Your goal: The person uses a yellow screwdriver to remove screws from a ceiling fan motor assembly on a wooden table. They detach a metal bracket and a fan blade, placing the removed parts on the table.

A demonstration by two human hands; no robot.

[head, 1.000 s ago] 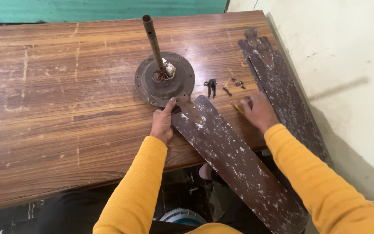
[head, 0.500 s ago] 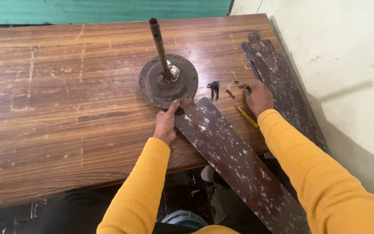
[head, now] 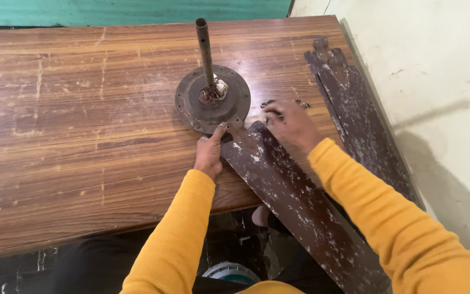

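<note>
Fan blade (head: 295, 201), left hand (head: 209, 155) pressing, right hand (head: 292, 124) beside

One head-worn camera looks steeply down from the near edge of the surface (head: 82, 136). It sits close, facing the far edge. The surface's right edge runs along the frame's right side.

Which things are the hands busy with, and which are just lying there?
In use: fan blade under left hand; round motor hub; small screws at right hand.
Lying about: spare blades; wooden table.
</note>
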